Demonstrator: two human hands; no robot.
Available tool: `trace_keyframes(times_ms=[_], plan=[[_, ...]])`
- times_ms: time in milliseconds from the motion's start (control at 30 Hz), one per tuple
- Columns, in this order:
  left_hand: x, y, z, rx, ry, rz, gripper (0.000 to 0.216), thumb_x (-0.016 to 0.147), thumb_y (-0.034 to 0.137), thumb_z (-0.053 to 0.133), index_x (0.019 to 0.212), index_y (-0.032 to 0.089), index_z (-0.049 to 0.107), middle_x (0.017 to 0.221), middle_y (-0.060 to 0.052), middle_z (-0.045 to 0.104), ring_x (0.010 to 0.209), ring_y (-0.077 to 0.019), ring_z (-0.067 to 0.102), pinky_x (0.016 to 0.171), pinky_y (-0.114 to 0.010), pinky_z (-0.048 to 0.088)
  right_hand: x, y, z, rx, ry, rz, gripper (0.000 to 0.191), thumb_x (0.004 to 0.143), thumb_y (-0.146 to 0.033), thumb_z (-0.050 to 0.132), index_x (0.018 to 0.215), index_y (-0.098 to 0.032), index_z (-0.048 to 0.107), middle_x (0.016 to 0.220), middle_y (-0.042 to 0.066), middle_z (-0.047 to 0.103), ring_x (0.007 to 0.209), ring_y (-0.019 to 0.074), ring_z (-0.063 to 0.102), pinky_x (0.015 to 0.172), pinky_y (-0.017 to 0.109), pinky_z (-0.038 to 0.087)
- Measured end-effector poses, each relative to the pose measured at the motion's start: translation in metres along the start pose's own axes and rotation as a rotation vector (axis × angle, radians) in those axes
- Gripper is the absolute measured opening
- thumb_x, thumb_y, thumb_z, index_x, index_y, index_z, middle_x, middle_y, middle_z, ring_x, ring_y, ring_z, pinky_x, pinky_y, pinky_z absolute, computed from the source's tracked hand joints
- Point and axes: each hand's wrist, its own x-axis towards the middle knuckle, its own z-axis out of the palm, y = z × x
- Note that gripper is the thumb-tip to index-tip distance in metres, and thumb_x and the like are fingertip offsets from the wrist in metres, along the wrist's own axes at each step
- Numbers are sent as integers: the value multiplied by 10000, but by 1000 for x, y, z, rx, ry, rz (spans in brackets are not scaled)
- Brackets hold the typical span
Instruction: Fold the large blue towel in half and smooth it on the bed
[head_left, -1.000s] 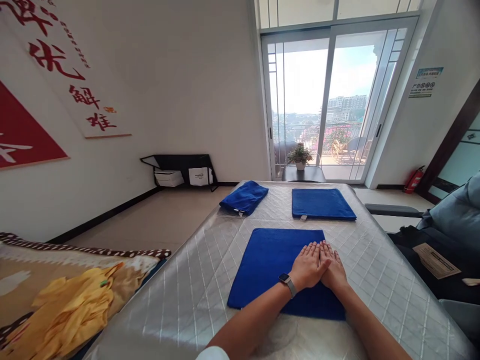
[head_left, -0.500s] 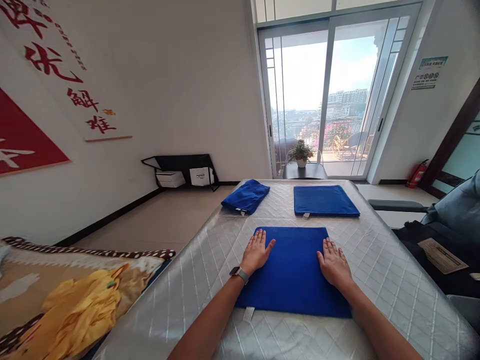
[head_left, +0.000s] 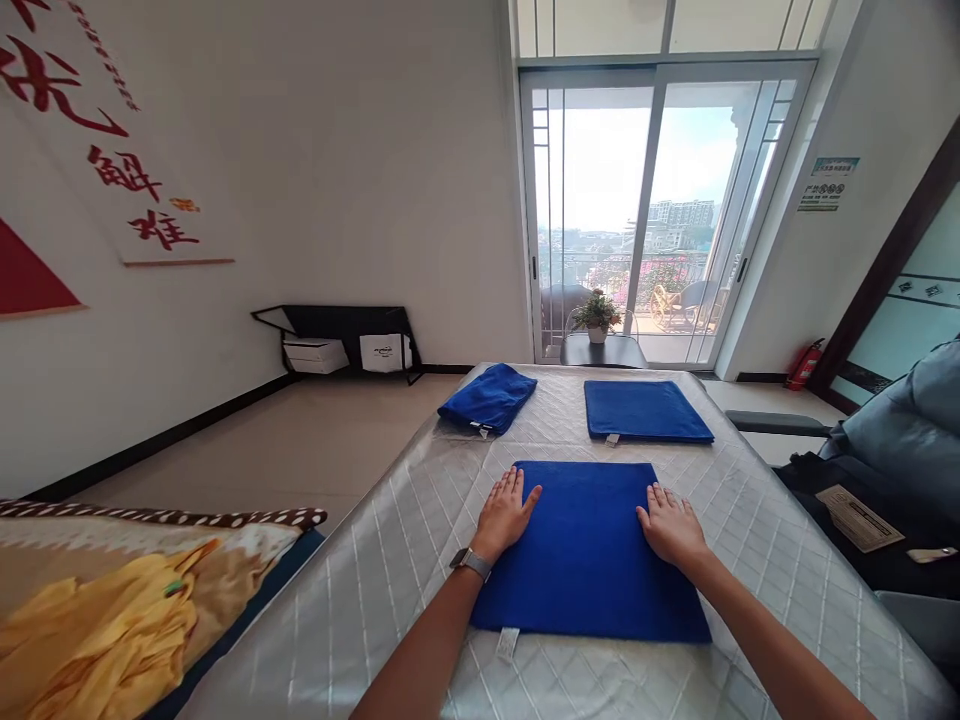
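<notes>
Lying flat in the lower middle of the frame, one blue cloth (head_left: 589,560) is spread on a silver quilted cover (head_left: 375,590), and a small white tag (head_left: 508,643) sticks out from its near edge. The left hand (head_left: 504,515) is placed across the left edge of this cloth, and the right hand (head_left: 673,525) across its right edge. On both hands the fingers are straight and point toward the upper part of the frame; they are rather close together, with the thumb set apart and turned inward. The palms face down, and the fingers have hold of nothing. Around the left wrist there is a watch (head_left: 470,565). Higher in the frame, right of the middle, a second blue cloth (head_left: 646,411) lies neat and flat; to the left of it, well apart, a third blue cloth (head_left: 489,398) lies less evenly, with wrinkles. In the lower left corner, a yellow cloth (head_left: 112,640) is heaped upon a patterned blanket (head_left: 255,560). Behind, a potted plant (head_left: 597,312) stands before the glass door (head_left: 646,190).
</notes>
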Motion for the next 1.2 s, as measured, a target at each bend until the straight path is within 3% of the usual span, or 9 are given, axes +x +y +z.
trace_keyframes(times_ms=[167, 300, 533, 700, 833, 1000, 1100, 1200], plan=[[0, -4, 2, -11, 19, 21, 826, 995, 640, 119, 1492, 33, 378, 1549, -215, 366, 1449, -296, 333, 1175, -457, 291, 30, -3, -11, 20, 63, -16, 608, 1008, -384, 206, 1557, -131, 271, 1627, 103, 208, 1506, 247, 146, 1200, 484, 139], [0, -5, 3, -19, 27, 32, 813, 999, 632, 130, 1488, 37, 389, 1544, -212, 379, 1448, -293, 336, 1174, -452, 297, 44, 1, 0, 91, 69, -18, 640, 1012, -421, 194, 1573, -113, 193, 1637, 83, 183, 1508, 197, 134, 1215, 404, 107], [0, -7, 3, -52, 7, 33, 761, 1012, 610, 167, 1494, 63, 383, 1546, -196, 381, 1459, -278, 311, 1179, -457, 286, 50, 7, 16, 154, 97, -5, 679, 1005, -441, 183, 1568, -61, 174, 1635, 112, 182, 1510, 204, 121, 1218, 387, 63], [-1, 3, -15, -51, 10, 13, 745, 1013, 606, 203, 1481, 61, 403, 1541, -202, 388, 1455, -287, 319, 1188, -478, 269, 48, 5, 12, 183, 110, 0, 677, 1001, -434, 192, 1566, -61, 186, 1636, 100, 182, 1509, 199, 124, 1218, 382, 54], [-12, 42, -32, -104, -9, 147, 707, 1013, 601, 241, 1474, 97, 425, 1545, -170, 401, 1445, -259, 346, 1184, -432, 300, 47, 4, 12, 192, 123, 8, 672, 1002, -424, 200, 1562, -53, 199, 1633, 111, 187, 1508, 205, 130, 1218, 383, 57], [-19, 128, -25, -155, -72, 487, 624, 1013, 587, 286, 1473, 194, 441, 1525, -110, 452, 1421, -230, 392, 1173, -393, 325, 44, 4, 10, 178, 139, 4, 656, 1007, -399, 219, 1557, -43, 215, 1624, 139, 208, 1506, 224, 141, 1217, 395, 75], [1, 176, -9, -175, -63, 546, 627, 1031, 548, 233, 1490, 157, 408, 1516, -141, 457, 1427, -235, 383, 1176, -410, 315, 41, 6, 10, 147, 140, -32, 629, 998, -337, 242, 1558, -51, 219, 1624, 143, 213, 1506, 220, 141, 1214, 397, 100], [32, 206, 11, -193, -28, 520, 600, 1047, 479, 187, 1509, 142, 370, 1511, -164, 455, 1428, -239, 380, 1173, -444, 312, 41, 10, 15, 110, 141, -60, 627, 956, -240, 273, 1561, -81, 233, 1629, 118, 204, 1507, 205, 136, 1216, 394, 115]])
